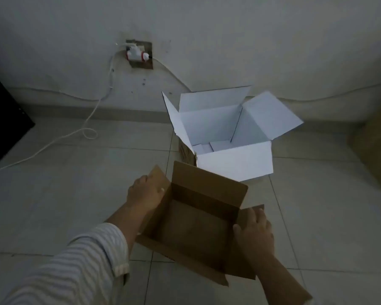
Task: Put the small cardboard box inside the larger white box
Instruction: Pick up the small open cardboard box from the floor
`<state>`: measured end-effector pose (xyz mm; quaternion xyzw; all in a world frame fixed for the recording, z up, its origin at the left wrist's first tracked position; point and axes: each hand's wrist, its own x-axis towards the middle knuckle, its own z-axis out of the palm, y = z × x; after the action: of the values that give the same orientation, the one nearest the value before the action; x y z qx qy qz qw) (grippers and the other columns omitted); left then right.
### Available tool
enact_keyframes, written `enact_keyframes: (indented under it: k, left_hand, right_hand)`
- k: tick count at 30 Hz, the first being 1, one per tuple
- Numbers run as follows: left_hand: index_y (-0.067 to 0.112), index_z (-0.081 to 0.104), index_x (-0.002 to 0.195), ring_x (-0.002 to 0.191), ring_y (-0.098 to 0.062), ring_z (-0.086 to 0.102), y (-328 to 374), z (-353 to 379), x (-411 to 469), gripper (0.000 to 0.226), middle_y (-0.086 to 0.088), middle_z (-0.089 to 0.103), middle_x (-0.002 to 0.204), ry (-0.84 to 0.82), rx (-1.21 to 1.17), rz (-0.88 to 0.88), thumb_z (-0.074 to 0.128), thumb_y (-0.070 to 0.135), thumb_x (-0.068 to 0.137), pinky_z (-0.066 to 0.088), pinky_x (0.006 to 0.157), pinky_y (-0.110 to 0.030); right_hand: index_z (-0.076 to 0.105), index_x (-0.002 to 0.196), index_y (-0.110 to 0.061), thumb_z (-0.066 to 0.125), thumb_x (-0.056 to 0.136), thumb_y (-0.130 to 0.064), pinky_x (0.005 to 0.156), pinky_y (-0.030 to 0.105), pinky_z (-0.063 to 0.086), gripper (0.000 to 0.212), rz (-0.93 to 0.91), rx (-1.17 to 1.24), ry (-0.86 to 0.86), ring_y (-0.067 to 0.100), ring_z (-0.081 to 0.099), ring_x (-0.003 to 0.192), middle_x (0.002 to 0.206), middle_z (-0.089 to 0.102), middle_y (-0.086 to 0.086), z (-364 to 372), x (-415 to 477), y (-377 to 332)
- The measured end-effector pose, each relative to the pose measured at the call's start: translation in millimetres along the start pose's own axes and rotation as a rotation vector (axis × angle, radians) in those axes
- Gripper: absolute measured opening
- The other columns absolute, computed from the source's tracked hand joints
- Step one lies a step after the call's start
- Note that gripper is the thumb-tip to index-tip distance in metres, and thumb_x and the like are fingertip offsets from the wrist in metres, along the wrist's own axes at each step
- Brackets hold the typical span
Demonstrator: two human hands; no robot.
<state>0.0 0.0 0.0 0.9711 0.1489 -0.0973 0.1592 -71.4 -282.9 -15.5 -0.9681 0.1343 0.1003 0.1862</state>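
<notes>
Head view: cardboard box (194, 225) open, flaps up, held between both hands above the floor tiles (53, 194). Left hand (144, 194) fingers clamped on the left flap, right hand (254, 234) fingers wrapped over the right flap. White box (233, 161) sits open just beyond the fingertips, near the wall (207, 40).

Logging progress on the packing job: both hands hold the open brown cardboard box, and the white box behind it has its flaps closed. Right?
Not quite. In the head view the white box has its flaps open. The rest stands: the left hand and right hand hold the open brown cardboard box.
</notes>
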Motion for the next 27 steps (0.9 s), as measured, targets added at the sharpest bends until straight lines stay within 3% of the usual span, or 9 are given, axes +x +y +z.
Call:
enact_keyframes:
  k: [5,9,12,14,17,20,23,27]
  left_hand:
    - [0.011,0.019,0.148,0.139,-0.036,0.026,-42.1,50.2,31.1,0.069,-0.016,0.022,0.156,-0.013,0.000,-0.132,0.046,0.043,0.093,0.029,0.112,-0.049]
    - [0.011,0.013,0.149,0.134,-0.037,0.036,-61.3,69.2,47.2,0.072,-0.017,0.029,0.152,-0.043,-0.114,-0.237,0.047,0.041,0.093,0.034,0.108,-0.048]
    - [0.008,0.034,0.139,0.114,-0.036,0.055,-66.6,74.5,51.8,0.052,-0.018,0.053,0.132,-0.029,-0.146,-0.215,0.046,0.034,0.095,0.047,0.092,-0.044]
    - [0.007,0.046,0.127,0.102,-0.035,0.059,-64.7,74.0,52.2,0.037,-0.018,0.061,0.118,0.010,-0.134,-0.191,0.042,0.028,0.097,0.047,0.082,-0.039]
    - [0.006,0.053,0.120,0.101,-0.033,0.059,-56.3,70.3,48.4,0.029,-0.018,0.062,0.116,0.025,-0.128,-0.166,0.040,0.020,0.098,0.044,0.078,-0.036]
    - [0.008,0.054,0.122,0.099,-0.031,0.058,-46.5,68.7,41.3,0.029,-0.016,0.061,0.117,0.004,-0.123,-0.140,0.039,0.015,0.098,0.042,0.079,-0.034]
    - [0.009,0.057,0.119,0.089,-0.027,0.057,-39.8,71.9,34.4,0.028,-0.014,0.064,0.109,0.011,-0.117,-0.096,0.038,0.016,0.098,0.044,0.076,-0.035]
    - [0.008,0.056,0.117,0.084,-0.025,0.057,-33.2,79.2,21.1,0.026,-0.014,0.065,0.105,0.031,-0.089,-0.070,0.038,0.015,0.099,0.044,0.071,-0.034]
  right_hand:
    - [0.013,0.143,-0.022,0.052,0.087,-0.044,0.106,0.052,0.037,0.072,0.111,-0.050,0.039,0.039,0.024,0.137,0.155,0.008,0.017,46.2,23.6,26.8]
    - [0.014,0.143,-0.019,0.055,0.088,-0.028,0.101,0.051,0.044,0.069,0.132,0.021,0.034,0.042,0.032,0.131,0.154,0.004,0.018,62.8,32.8,30.4]
    - [0.010,0.145,-0.015,0.048,0.090,-0.012,0.100,0.051,0.043,0.067,0.124,0.098,0.073,0.041,0.033,0.131,0.154,0.007,0.018,64.3,36.3,28.5]
    - [0.004,0.146,-0.015,0.044,0.091,-0.006,0.098,0.053,0.046,0.069,0.134,0.161,0.091,0.041,0.039,0.127,0.153,0.013,0.019,64.2,37.9,28.7]
    - [0.000,0.146,-0.018,0.044,0.090,-0.001,0.079,0.047,0.055,0.073,0.210,0.309,0.098,0.038,0.061,0.102,0.136,0.044,0.024,62.3,40.8,28.6]
    - [0.021,0.140,-0.010,0.043,0.090,-0.001,0.056,0.036,0.054,0.056,0.274,0.344,0.062,0.027,0.066,0.070,0.094,0.066,0.019,62.7,39.8,30.4]
    - [0.050,0.110,-0.002,0.044,0.090,-0.005,0.065,0.036,0.052,0.022,0.261,0.333,0.020,0.026,0.061,0.074,0.089,0.063,0.015,62.1,34.1,29.6]
    - [0.053,0.100,-0.005,0.045,0.089,-0.005,0.070,0.035,0.051,0.013,0.216,0.319,0.014,0.026,0.061,0.077,0.085,0.060,0.011,56.5,33.3,30.8]
